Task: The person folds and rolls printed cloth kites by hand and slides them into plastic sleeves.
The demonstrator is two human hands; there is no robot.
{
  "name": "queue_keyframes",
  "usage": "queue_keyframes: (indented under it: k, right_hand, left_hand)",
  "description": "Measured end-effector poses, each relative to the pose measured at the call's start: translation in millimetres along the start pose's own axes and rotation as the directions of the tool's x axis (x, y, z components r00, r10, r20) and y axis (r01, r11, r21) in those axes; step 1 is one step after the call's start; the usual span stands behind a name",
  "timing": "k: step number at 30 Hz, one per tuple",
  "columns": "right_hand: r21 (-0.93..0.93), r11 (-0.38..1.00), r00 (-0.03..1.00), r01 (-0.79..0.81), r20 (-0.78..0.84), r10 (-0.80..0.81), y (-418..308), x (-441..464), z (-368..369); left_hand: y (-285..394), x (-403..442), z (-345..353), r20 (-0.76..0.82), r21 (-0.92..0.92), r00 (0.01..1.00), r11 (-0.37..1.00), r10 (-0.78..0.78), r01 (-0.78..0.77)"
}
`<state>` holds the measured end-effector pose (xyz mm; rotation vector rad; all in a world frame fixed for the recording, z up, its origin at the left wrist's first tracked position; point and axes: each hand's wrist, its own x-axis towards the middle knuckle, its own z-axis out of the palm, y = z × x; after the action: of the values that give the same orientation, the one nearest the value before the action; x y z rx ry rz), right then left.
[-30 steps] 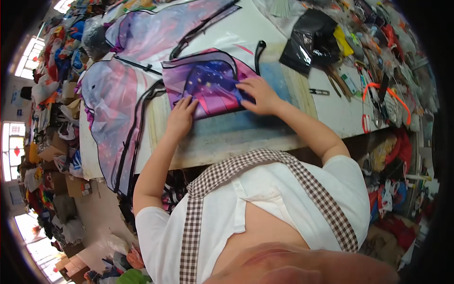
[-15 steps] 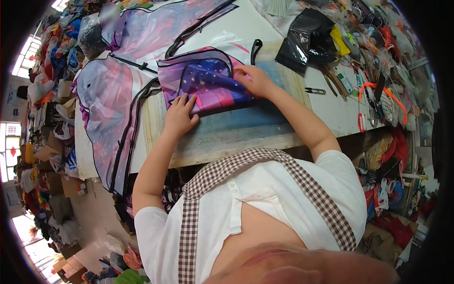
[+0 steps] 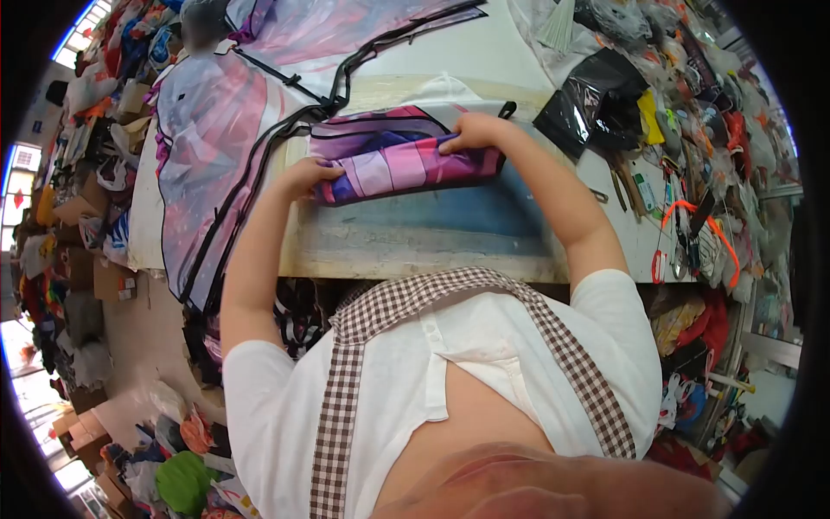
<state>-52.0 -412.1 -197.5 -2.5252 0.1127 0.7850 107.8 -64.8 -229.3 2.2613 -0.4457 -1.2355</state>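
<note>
A purple and pink star-print fabric (image 3: 380, 173) with black edging lies folded into a long bundle on the table. My left hand (image 3: 309, 176) grips its left end, with the fingers behind or under the fold. At the upper right edge, my right hand (image 3: 475, 132) pinches the cloth, thumb on the front. Both hands are closed on the same bundle. A black strap loop (image 3: 507, 111) sticks out at its right end. Beneath the bundle is a worn blue and cream work surface (image 3: 424, 221).
Sheer pink and grey-blue pieces with black edging (image 3: 212, 130) spread over the table's left and back. Right of the bundle are a black plastic bag (image 3: 592, 99), wooden-handled tools (image 3: 624, 183) and an orange cord (image 3: 724, 246). Piled goods crowd both sides.
The open flap of the fabric has been folded down toward me, making a narrower bundle. My left hand went from lying spread on the cloth to gripping its left end.
</note>
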Motion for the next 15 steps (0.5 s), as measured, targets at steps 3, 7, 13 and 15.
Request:
queue_keyframes:
  k: [3, 7, 13, 15]
  right_hand:
    - [-0.324, 0.884, 0.927, -0.337, -0.278, 0.251, -21.5, -8.5, 16.1]
    - [-0.326, 0.931, 0.792, -0.166, -0.607, -0.071, -11.9, -15.1, 62.7]
    - [-0.561, 0.827, 0.563, -0.05, -0.699, -0.44, -7.7, -50.2, 98.9]
    - [-0.432, 0.901, 0.575, 0.043, -0.727, -0.376, -6.5, -47.9, 93.8]
  left_hand:
    - [22.7, -21.2, 30.8, -0.359, 0.492, 0.922, 0.869, 0.143, 0.056]
    - [-3.9, -12.7, 73.3, -0.332, 0.831, 0.484, 0.494, 0.81, -0.256]
    - [18.3, -35.8, 87.9, -0.344, 0.862, 0.263, 0.414, 0.901, -0.292]
    - [27.5, -22.8, 66.3, -0.218, 0.853, 0.564, 0.437, 0.796, -0.287]
